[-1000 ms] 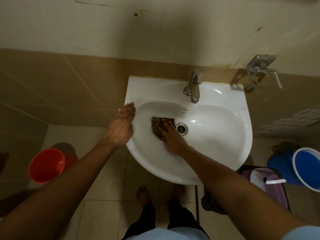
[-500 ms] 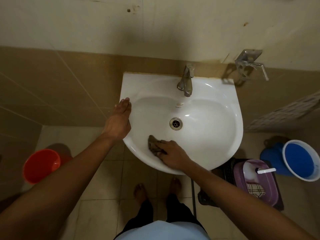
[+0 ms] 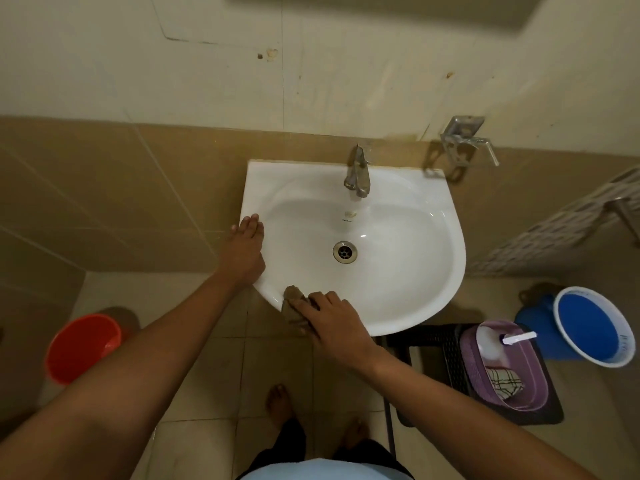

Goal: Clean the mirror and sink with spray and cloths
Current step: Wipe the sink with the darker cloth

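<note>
floor [image 3: 207,393]: tiled | orange bucket [image 3: 83,348] | blue bucket [image 3: 588,327] | black stool [image 3: 436,344]

Bare forearms and feet [image 3: 277,400], dark trousers [image 3: 287,441], pale blue top [image 3: 322,471].

Left hand [image 3: 244,252] rests flat on the left rim of the white sink [image 3: 408,299]. Right hand [image 3: 334,322] presses a brown cloth [image 3: 292,303] against the front rim. Drain [image 3: 345,251] uncovered; tap [image 3: 358,174] at rear.
</note>
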Tool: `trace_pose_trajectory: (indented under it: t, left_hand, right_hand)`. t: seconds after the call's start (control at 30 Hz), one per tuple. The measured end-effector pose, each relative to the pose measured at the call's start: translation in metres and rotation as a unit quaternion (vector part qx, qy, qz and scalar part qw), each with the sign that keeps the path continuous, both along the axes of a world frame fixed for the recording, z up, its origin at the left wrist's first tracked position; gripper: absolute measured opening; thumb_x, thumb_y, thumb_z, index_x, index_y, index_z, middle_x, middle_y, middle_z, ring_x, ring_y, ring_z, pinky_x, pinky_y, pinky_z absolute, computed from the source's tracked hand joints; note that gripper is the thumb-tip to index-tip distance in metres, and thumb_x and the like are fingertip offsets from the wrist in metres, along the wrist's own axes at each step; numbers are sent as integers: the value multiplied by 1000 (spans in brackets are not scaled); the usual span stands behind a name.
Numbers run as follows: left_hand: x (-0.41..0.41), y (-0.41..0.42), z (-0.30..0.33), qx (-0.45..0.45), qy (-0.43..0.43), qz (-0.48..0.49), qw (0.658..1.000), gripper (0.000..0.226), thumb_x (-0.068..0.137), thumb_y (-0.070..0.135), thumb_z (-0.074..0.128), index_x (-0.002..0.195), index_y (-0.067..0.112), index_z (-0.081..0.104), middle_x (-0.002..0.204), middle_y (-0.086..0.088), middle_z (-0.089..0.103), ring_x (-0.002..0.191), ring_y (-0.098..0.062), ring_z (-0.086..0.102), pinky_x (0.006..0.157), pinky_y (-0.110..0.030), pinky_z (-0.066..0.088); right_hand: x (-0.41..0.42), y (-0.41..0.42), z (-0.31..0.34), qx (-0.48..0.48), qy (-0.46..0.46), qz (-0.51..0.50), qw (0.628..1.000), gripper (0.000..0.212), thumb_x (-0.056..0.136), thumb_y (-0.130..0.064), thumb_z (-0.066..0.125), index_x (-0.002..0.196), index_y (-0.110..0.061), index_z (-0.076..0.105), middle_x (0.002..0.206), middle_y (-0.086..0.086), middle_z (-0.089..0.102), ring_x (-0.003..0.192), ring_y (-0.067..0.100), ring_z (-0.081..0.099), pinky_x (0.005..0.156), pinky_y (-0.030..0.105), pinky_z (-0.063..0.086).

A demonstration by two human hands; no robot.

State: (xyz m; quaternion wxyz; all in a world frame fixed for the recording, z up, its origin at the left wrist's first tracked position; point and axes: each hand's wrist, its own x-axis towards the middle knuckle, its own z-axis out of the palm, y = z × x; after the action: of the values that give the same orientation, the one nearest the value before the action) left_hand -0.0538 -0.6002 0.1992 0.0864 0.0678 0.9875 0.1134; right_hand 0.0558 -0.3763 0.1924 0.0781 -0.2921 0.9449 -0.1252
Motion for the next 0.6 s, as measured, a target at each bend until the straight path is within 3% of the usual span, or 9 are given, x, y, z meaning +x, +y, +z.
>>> trace_pose_trajectory:
  t: [0.17, 0.23, 0.3, 0.37, 0.43, 0.53, 0.6]
  left_hand:
    - [21, 9, 7, -26, -11, 28, 999, 69, 88, 2, 40, 151, -1, 12, 161, -16, 3, 149, -29, 3, 121, -43, 6]
    - [32, 14, 9, -22, -4, 38, 999, 70, 86, 0, 40, 151, -1, 13, 161, -16, 5, 149, -28, 3, 122, -43, 7]
    - [45, 23, 11, -2, 11, 47, 999, 72, 83, -2, 41, 150, -1, 15, 161, -16, 8, 149, -28, 6, 122, -44, 8]
    - [61, 33, 13, 19, 26, 57, 998, 72, 82, -3, 40, 150, -1, 16, 160, -15, 10, 149, -28, 6, 122, -44, 7]
    - [77, 46, 15, 40, 36, 61, 997, 72, 82, -3, 39, 150, 0, 17, 160, -15, 10, 149, -27, 6, 122, -42, 6]
    - [96, 74, 19, 70, 41, 74, 994, 71, 83, -4, 37, 151, 3, 17, 161, -13, 10, 150, -25, 6, 122, -39, 4]
    - [107, 94, 24, 79, 42, 75, 993, 69, 83, -4, 37, 150, 5, 23, 160, -10, 16, 149, -23, 8, 123, -38, 4]
  right_hand:
    - [2, 12, 17, -55, 23, 23, 998, 51, 87, -12, 64, 134, -26, 52, 103, 5, 61, 87, 23, 55, 62, 31, 38]
    - [-4, 22, 26, -80, -33, -42, 995, 40, 87, -12, 59, 122, -29, 60, 100, -1, 62, 89, 19, 57, 67, 28, 36]
    - [-11, 42, 36, -124, -119, -151, 974, 32, 85, -11, 57, 106, -34, 64, 92, -9, 66, 87, 16, 63, 70, 30, 46]
    - [-15, 69, 48, -228, -190, -259, 919, 29, 84, -8, 61, 98, -33, 65, 88, -12, 69, 82, 11, 67, 70, 25, 54]
    - [-8, 98, 61, -345, -249, -317, 848, 27, 86, -2, 66, 98, -26, 66, 90, -9, 71, 83, 8, 68, 67, 15, 54]
    - [12, 130, 74, -463, -289, -356, 759, 23, 87, 1, 68, 96, -21, 67, 95, -2, 72, 91, 16, 69, 76, 28, 60]
    - [26, 146, 77, -495, -290, -373, 729, 22, 88, 0, 69, 96, -21, 68, 95, 0, 73, 93, 20, 69, 79, 34, 60]
